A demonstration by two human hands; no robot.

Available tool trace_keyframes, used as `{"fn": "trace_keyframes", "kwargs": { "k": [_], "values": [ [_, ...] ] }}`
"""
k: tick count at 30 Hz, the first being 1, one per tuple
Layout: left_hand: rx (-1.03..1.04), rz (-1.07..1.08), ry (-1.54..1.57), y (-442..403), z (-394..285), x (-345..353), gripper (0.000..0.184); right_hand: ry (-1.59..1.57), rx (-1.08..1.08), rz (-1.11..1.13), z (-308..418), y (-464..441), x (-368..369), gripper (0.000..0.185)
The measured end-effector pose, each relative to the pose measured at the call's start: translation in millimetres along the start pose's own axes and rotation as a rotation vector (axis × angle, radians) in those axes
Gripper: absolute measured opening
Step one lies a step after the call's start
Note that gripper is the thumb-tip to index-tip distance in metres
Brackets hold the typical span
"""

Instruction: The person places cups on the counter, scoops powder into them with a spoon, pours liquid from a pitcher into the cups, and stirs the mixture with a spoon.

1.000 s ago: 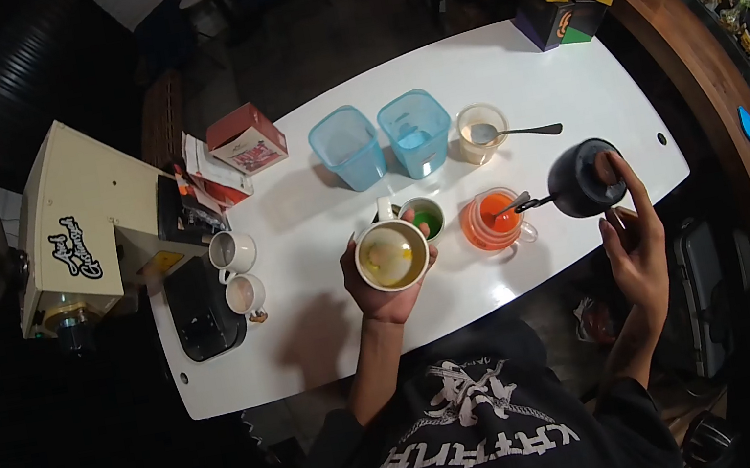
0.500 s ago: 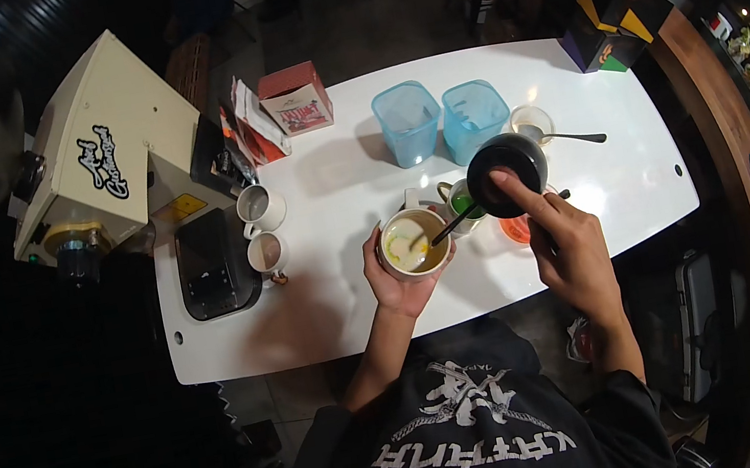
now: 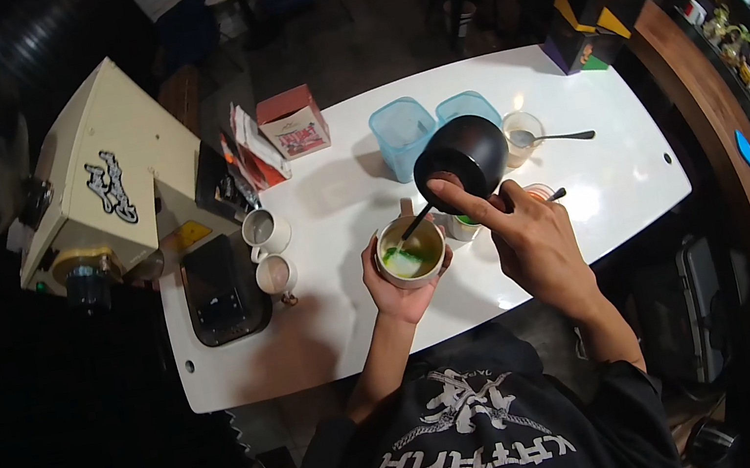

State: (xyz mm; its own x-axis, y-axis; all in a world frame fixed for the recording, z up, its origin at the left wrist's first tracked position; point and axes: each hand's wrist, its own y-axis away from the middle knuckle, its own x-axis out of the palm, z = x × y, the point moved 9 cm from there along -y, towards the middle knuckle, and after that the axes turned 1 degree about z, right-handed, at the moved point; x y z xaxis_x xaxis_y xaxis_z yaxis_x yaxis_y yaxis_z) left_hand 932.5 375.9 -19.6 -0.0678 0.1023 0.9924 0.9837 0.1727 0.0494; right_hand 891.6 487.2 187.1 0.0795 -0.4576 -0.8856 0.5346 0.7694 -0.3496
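Note:
My left hand (image 3: pixel 398 301) is wrapped round a pale cup (image 3: pixel 411 253) from below, with whitish and green contents in it. My right hand (image 3: pixel 536 247) grips a black kettle (image 3: pixel 462 160), one finger stretched over its lid. The kettle's thin spout points down into the cup. Its handle is hidden behind my fingers. Just under the kettle stands a cup with green contents (image 3: pixel 461 227), mostly covered. A glass jar with orange contents (image 3: pixel 539 193) is partly hidden by my right hand.
Two blue containers (image 3: pixel 404 145) stand behind the kettle, beside a glass with a spoon (image 3: pixel 522 132). Two white mugs (image 3: pixel 275 272) are at the left by a cream machine (image 3: pixel 102 171). A red box (image 3: pixel 294 127) and a black box (image 3: pixel 588 25) stand farther back.
The kettle has come left from beside the orange jar to over the cup, its spout now inside. The cup's contents have turned from yellowish to whitish and green. The view has shifted.

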Motion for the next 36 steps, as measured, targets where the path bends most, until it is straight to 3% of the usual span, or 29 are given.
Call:
{"fn": "trace_keyframes", "kwargs": {
  "k": [13, 15, 29, 36],
  "values": [
    [-0.159, 0.01, 0.055, -18, 26, 5, 0.061, 0.08, 0.111, -0.08, -12, 28, -22, 0.083],
    [-0.178, 0.092, 0.074, -17, 29, 13, 0.061, 0.064, 0.123, -0.086, -11, 27, -22, 0.083],
    [-0.115, 0.038, 0.095, -17, 18, 3, 0.062, 0.015, 0.116, -0.096, -13, 24, -29, 0.087],
    [-0.049, 0.004, 0.074, -11, 6, -6, 0.062, -0.076, 0.105, 0.008, -13, 19, -16, 0.084]
  ]
}}
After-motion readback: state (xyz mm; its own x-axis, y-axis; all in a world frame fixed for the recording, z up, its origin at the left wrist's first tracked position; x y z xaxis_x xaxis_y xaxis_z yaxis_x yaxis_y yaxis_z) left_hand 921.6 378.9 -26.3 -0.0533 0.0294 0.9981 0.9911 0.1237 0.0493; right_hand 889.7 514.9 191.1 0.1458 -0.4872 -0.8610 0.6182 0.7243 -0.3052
